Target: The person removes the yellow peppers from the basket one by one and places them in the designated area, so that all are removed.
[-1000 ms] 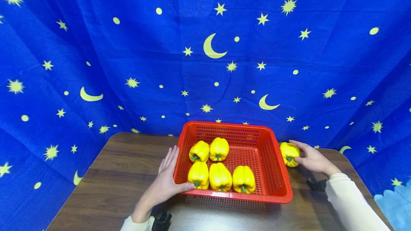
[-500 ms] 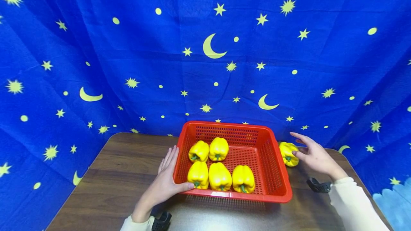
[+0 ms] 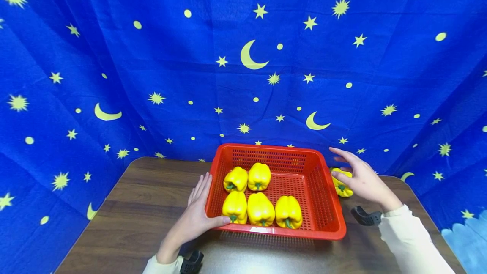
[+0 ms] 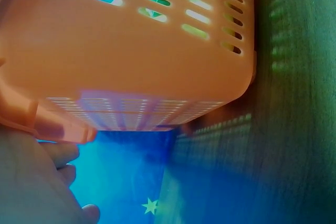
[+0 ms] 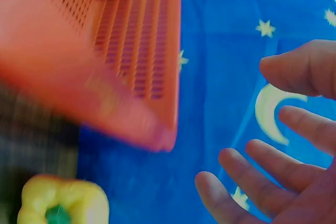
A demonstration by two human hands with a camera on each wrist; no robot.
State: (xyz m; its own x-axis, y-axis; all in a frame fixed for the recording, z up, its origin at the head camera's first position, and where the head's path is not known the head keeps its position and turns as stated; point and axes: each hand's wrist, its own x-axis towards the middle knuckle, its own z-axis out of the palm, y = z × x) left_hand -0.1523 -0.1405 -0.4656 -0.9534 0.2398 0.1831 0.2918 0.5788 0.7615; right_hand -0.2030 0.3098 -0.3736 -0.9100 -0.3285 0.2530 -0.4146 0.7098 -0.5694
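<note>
A red plastic basket (image 3: pixel 321 206) with slotted walls holds several yellow bell peppers (image 3: pixel 261 209) on its left and front side. My left hand (image 3: pixel 194 215) rests against the basket's left end, fingers straight along the outside and thumb over the front rim; the left wrist view shows its fingers (image 4: pixel 62 156) beside the rim. Another yellow bell pepper (image 3: pixel 344 187) lies on the table just right of the basket, partly hidden by my right hand (image 3: pixel 365 181). In the right wrist view this hand (image 5: pixel 283 156) has spread fingers and holds nothing, apart from that pepper (image 5: pixel 79 198).
The brown wooden table (image 3: pixel 125 206) reaches back to a blue cloth (image 3: pixel 171 75) printed with yellow moons and stars, which also hangs at both sides. A light blue scalloped thing (image 3: pixel 469 240) shows at the right edge.
My right hand has let go of the pepper beside the basket, then lifted and shifted left over it. That pepper stays in place. The left hand and basket have not visibly moved.
</note>
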